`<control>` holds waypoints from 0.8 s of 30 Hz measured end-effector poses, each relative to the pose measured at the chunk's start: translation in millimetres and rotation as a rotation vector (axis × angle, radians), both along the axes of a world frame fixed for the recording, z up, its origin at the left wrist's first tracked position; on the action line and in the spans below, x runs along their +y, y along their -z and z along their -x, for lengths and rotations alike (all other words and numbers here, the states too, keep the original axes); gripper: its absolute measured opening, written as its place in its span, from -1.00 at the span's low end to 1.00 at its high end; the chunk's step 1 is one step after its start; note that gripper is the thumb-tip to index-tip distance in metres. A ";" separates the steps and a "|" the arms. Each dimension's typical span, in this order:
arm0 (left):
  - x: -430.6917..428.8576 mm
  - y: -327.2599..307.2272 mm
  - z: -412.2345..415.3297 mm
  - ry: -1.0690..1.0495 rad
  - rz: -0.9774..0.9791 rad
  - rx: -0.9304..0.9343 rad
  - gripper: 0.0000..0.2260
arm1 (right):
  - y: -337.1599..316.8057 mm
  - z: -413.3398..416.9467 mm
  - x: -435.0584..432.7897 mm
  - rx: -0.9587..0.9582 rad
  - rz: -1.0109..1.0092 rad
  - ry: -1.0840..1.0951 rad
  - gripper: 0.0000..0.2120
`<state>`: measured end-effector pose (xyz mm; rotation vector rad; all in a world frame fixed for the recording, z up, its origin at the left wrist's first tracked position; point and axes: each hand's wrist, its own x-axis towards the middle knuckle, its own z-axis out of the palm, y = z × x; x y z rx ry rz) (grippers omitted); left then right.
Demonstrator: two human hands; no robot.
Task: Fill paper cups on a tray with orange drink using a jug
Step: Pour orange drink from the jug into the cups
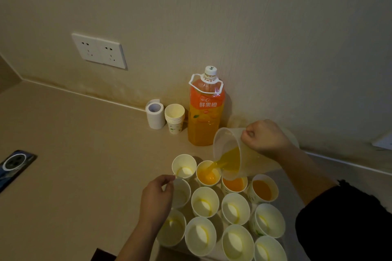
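My right hand (265, 136) is clamped in a fist round the handle of the clear plastic jug (230, 152). I hold it tipped well over to the left, so its lip hangs just above the second white paper cup in the back row (208, 174). The orange drink (232, 160) pools against the jug's low side and runs in a short stream into that cup, which looks about half full. The lip is close so the drop is short and splashes little. The two back-row cups to its right (234, 184) already hold drink, so I judge I am working leftward, with the back-left cup (184, 166) due next and the empty cups in the nearer rows (205, 201) after that.

My left hand (156, 197) sits at the left edge of the group, fingers curled, fingertips at the rim of the left cup of the middle row (181, 194). I take it to be there to steady the light cups against a nudge, but whether it pinches the rim or only touches it I cannot tell. The cups stand upright and packed close on the pale tray (289, 199), so each pour needs only a small shift of the jug. The big orange-labelled drink bottle (205, 110) stands capped by the wall, handy for a refill, with a stack of spare paper cups (175, 117) and a white roll (155, 113) just beside it
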<state>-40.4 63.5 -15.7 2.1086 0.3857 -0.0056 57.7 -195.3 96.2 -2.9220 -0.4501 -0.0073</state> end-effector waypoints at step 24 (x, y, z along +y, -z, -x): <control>0.1 -2.1 1.9 0.009 0.024 -0.006 -0.81 | 0.2 4.2 -0.3 -0.054 0.022 -0.026 -0.64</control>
